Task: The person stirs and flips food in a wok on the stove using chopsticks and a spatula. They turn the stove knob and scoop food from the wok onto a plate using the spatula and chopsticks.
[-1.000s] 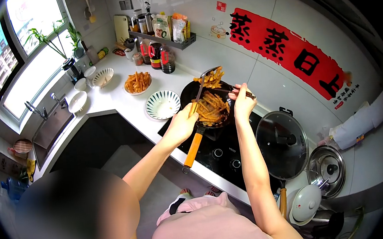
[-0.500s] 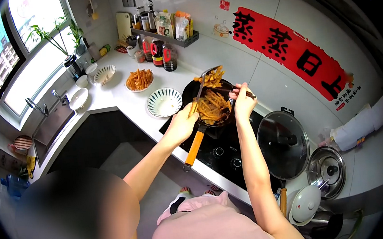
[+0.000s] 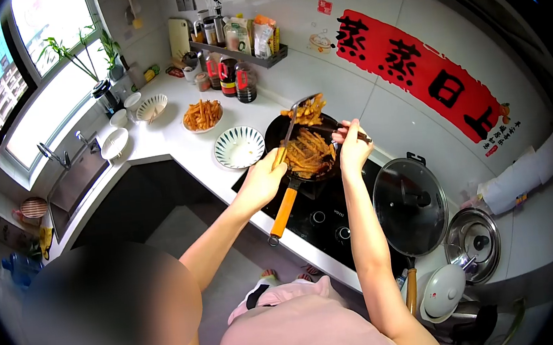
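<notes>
My left hand is wrapped round the handle of a skimmer, its head raised over the far side of a black frying pan. A heap of golden-brown fried strips rests on the skimmer. More browned strips lie in the pan. The pan's orange handle points toward me, below my left hand. Above the pan's right edge, my right hand grips dark chopsticks whose tips reach toward the raised strips.
Left of the pan stands a striped bowl, with a bowl of fried strips behind it. Bottles line the wall. A glass-lidded pan occupies the hob's right side, near a white lidded pot. The sink is far left.
The view has shifted very slightly. Both hands, the skimmer and the chopsticks keep nearly the same places over the pan.
</notes>
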`<state>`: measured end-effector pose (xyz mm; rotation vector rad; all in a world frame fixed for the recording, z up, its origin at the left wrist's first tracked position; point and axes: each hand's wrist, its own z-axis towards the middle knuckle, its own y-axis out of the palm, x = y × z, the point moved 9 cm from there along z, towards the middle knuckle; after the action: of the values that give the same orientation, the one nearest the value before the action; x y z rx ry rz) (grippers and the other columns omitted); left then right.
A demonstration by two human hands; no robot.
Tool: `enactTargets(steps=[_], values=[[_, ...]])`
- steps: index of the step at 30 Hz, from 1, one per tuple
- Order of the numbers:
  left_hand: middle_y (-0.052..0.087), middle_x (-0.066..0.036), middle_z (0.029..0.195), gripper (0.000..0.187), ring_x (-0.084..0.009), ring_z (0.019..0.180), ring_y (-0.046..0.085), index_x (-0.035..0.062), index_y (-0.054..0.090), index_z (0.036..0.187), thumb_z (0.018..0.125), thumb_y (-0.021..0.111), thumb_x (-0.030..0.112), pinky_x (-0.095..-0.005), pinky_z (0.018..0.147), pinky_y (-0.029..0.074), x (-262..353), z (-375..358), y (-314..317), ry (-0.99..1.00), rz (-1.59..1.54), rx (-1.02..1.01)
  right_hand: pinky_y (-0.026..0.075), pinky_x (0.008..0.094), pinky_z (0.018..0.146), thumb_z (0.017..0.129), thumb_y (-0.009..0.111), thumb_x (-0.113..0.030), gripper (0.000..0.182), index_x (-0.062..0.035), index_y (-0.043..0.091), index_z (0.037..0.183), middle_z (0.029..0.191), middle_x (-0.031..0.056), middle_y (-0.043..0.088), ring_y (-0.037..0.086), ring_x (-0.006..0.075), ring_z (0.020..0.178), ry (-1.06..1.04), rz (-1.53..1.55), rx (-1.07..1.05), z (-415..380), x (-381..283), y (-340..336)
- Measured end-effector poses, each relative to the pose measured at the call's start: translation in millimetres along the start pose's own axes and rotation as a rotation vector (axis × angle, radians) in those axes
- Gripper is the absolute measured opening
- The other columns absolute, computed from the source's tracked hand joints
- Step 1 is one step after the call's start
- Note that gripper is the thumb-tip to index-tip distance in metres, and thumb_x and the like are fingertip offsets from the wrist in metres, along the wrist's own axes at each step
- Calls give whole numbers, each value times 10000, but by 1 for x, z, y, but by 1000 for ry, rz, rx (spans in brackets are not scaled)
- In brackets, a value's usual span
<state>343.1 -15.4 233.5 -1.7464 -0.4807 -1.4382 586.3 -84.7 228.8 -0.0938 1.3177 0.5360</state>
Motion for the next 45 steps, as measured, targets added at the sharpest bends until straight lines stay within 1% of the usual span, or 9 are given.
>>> enactTargets(steps=[1,3,5,11,20,34,43,44,45], values=[[617,-253,1120,439,-370,1107,579,16,458,1310,918,507,208,-380,930,433,-17,1,5,-56,21,2,503,269,562,979,517,-253,371,76,666,895,667,100,652,649,167,559,4,-37,5,-4,9,-3],[611,-276,1110,473,-386,1114,572,-8,458,1310,901,518,221,-388,931,435,-41,4,14,-39,-5,6,503,272,552,977,517,-253,374,75,671,884,672,111,654,653,173,549,47,-20,11,-7,36,-11],[514,22,830,472,-68,648,425,14,438,1358,923,547,162,-211,614,408,-50,8,17,-28,-17,7,501,270,554,978,516,-252,373,76,671,888,672,112,657,654,173,557,53,-36,3,-12,32,-12],[524,-10,844,483,-93,668,450,-2,416,1373,932,516,170,-236,636,423,15,-1,-4,81,-16,-17,496,265,579,986,500,-259,377,65,673,898,692,102,665,657,164,584,-49,5,17,1,-13,-2],[538,-3,824,514,-78,643,440,-6,409,1383,927,538,193,-229,598,414,-54,4,15,-25,30,12,503,265,574,982,504,-259,383,68,675,878,666,109,664,661,165,569,26,-86,17,-14,30,-14],[543,4,883,535,-71,671,437,-8,385,1400,930,543,193,-215,625,420,-63,7,10,-69,2,-7,507,266,527,989,490,-238,371,73,655,871,674,97,641,634,163,526,19,-83,10,-16,31,-8],[514,4,853,481,-78,686,434,15,419,1383,939,516,172,-224,641,419,9,3,-13,98,-28,-9,493,264,564,988,495,-259,386,68,675,890,670,99,657,644,152,572,-34,59,26,1,-17,6],[601,-251,1157,437,-373,1132,562,4,436,1319,927,503,186,-381,952,422,-2,4,-10,38,-9,-7,495,262,566,987,496,-262,388,65,677,886,667,99,657,647,153,573,-34,5,25,0,-6,3],[608,-256,1145,456,-385,1132,561,-6,438,1320,920,512,202,-387,949,428,-13,3,-5,-36,6,-24,497,261,567,987,497,-266,389,61,680,881,664,99,657,650,154,575,-32,-50,27,-2,6,0]])
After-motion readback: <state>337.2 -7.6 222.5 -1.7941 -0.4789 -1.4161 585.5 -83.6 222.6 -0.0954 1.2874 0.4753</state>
